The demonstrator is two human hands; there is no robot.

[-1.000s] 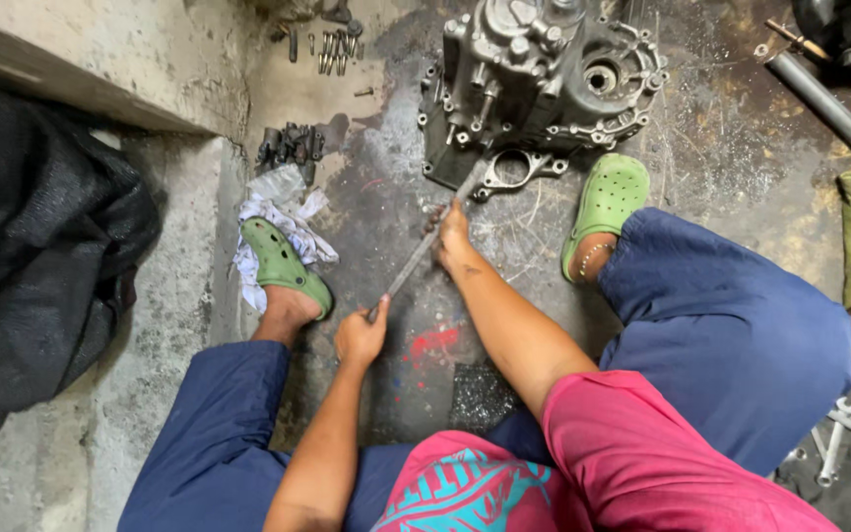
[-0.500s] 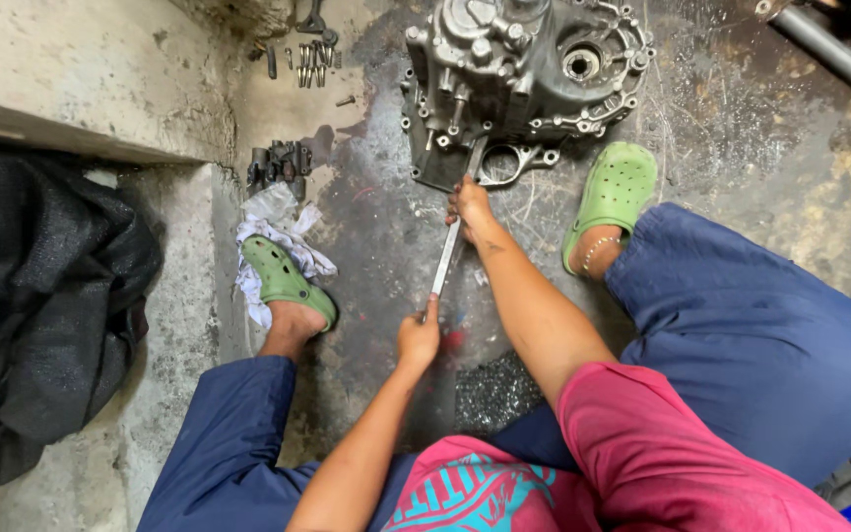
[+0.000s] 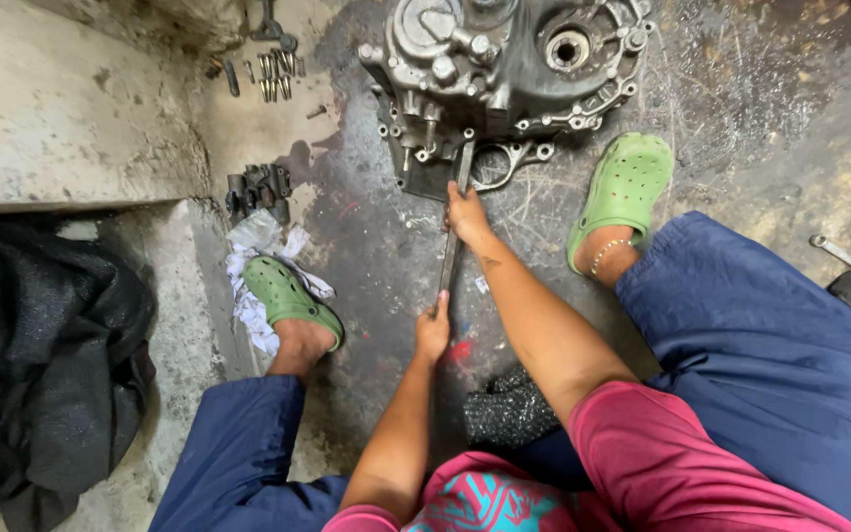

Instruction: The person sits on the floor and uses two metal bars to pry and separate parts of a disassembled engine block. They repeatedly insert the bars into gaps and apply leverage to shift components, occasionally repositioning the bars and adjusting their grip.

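Long metal bar runs from the engine case on the oily floor toward the person; left hand clamps its near end, right hand grips its upper part beside the case.

You see soft, even daylight, faint shadows under your arms, dull sheen on the oily concrete floor, sharp focus, slight wide-angle stretch at edges.

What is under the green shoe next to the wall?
Crumpled white paper pokes out from under the green shoe, lying on the concrete floor. How far the paper reaches beneath it is hidden.
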